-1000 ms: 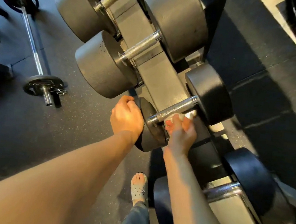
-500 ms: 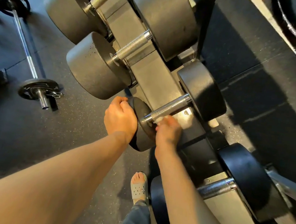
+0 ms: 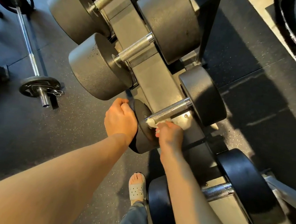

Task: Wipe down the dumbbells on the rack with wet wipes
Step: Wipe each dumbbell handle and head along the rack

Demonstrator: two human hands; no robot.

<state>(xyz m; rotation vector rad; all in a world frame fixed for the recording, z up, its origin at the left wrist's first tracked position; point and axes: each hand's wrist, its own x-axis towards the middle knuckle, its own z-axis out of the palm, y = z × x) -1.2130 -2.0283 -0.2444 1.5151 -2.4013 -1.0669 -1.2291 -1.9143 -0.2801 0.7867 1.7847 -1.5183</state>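
Right grip pinches a crumpled white wet wipe against the near end of the knurled handle of a dumbbell, just beneath it. Left grip curls over that dumbbell's near head, holding it. It lies on the rack, below 2 larger ones.

A grey perforated slide sandal with white lettering is worn below a blue-grey trouser leg. The right hand has reddish-painted nails.
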